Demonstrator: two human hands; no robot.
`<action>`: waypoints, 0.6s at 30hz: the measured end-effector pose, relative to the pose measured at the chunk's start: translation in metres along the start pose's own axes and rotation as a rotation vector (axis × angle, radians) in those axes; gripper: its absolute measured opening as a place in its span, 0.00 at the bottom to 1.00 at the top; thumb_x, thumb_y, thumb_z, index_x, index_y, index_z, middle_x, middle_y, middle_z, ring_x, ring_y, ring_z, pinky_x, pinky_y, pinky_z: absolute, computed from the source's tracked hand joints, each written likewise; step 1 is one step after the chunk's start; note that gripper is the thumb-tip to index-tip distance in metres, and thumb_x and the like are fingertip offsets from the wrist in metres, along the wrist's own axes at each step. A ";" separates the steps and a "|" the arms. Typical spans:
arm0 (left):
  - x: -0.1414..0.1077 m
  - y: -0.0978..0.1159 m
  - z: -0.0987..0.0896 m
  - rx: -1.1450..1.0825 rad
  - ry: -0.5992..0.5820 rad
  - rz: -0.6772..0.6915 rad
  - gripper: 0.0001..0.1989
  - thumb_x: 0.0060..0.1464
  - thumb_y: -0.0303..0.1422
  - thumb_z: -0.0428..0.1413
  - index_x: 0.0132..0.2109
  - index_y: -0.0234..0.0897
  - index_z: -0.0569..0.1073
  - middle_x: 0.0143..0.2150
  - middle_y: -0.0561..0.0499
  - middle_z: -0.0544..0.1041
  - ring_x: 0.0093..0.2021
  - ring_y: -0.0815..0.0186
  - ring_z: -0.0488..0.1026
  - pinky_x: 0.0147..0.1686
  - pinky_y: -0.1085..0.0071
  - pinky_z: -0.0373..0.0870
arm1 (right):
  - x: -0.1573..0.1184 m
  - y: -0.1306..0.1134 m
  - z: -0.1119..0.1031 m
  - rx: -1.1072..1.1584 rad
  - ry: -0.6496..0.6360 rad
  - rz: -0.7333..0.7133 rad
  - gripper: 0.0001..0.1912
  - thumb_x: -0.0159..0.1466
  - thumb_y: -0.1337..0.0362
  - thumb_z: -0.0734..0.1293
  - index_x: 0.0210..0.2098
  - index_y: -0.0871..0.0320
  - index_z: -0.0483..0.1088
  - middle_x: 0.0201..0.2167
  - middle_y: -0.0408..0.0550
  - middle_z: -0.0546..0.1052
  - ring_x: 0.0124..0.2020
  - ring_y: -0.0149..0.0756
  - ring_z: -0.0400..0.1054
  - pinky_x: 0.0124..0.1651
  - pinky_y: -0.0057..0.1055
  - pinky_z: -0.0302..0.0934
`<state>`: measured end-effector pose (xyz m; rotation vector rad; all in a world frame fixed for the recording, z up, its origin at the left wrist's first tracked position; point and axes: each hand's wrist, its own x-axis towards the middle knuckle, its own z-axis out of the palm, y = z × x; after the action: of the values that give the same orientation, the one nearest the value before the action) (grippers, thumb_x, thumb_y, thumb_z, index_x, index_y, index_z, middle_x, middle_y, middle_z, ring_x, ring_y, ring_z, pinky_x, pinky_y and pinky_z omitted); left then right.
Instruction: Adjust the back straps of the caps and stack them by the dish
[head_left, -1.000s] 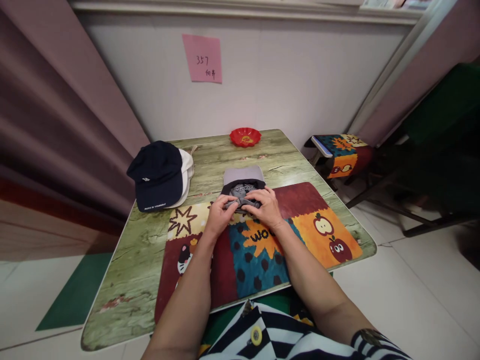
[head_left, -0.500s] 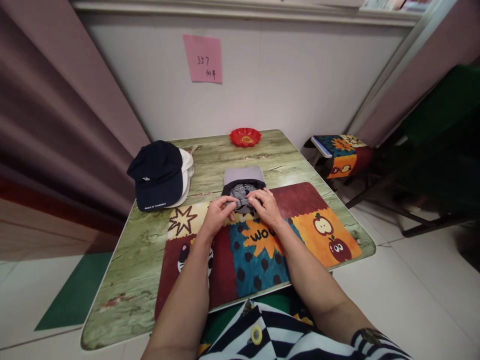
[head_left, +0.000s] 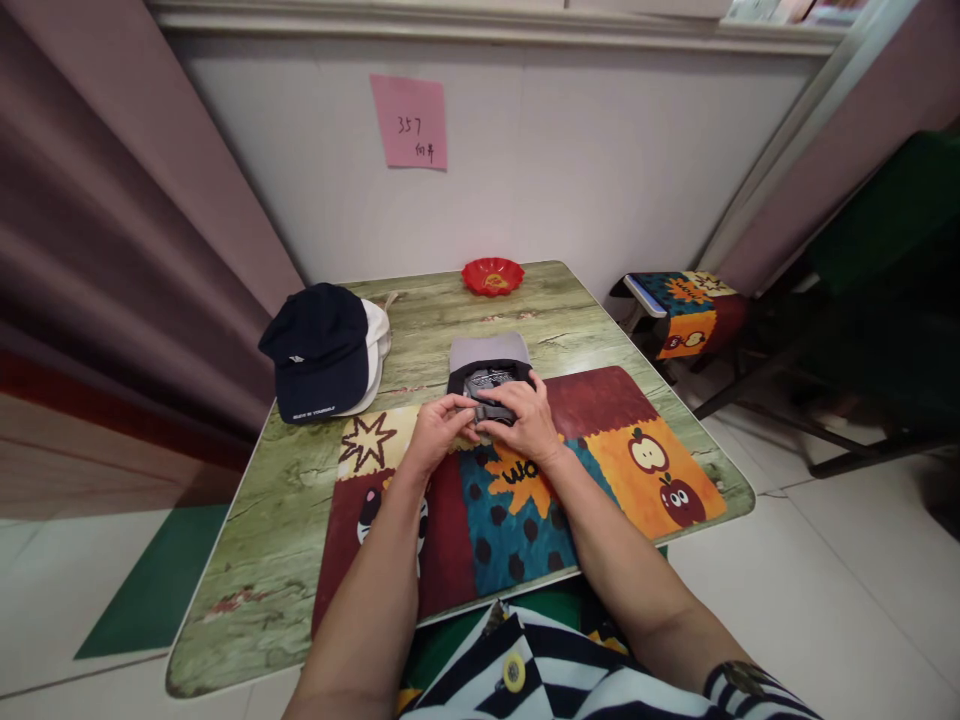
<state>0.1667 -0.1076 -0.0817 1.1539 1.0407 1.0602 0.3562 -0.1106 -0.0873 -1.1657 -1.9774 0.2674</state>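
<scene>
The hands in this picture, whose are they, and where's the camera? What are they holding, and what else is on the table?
There's no robot here: these are a person's own bare hands. The camera is worn on that person's head, looking forward and down, so you see roughly what they see. The left hand and the right hand hold the near edge of a grey cap, by its strap. Its brim points towards the wall. Under their arms is a colourful mat. To the left on the table, a dark blue cap lies against a white cap. A red dish sits near the far edge.
</scene>
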 end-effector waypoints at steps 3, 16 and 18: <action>0.000 -0.003 0.001 0.014 -0.002 0.000 0.19 0.45 0.41 0.67 0.39 0.34 0.74 0.24 0.53 0.78 0.20 0.66 0.76 0.23 0.72 0.73 | 0.000 -0.002 0.005 -0.051 -0.026 -0.022 0.14 0.64 0.52 0.71 0.48 0.44 0.78 0.42 0.44 0.81 0.48 0.40 0.72 0.72 0.51 0.30; 0.000 0.002 -0.003 0.002 -0.020 -0.025 0.19 0.44 0.39 0.68 0.39 0.32 0.75 0.26 0.52 0.80 0.20 0.66 0.77 0.24 0.72 0.74 | 0.000 0.007 0.008 -0.018 0.000 -0.040 0.12 0.63 0.50 0.71 0.44 0.44 0.80 0.38 0.41 0.83 0.47 0.39 0.74 0.72 0.52 0.29; 0.000 0.003 -0.004 0.005 -0.025 -0.028 0.19 0.44 0.39 0.68 0.40 0.32 0.75 0.26 0.52 0.80 0.21 0.65 0.77 0.24 0.71 0.75 | 0.000 0.007 0.009 -0.009 -0.016 -0.027 0.11 0.63 0.51 0.72 0.43 0.44 0.80 0.39 0.41 0.84 0.48 0.40 0.74 0.72 0.53 0.30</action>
<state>0.1629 -0.1070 -0.0794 1.1510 1.0380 1.0193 0.3544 -0.1046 -0.0964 -1.1445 -2.0084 0.2546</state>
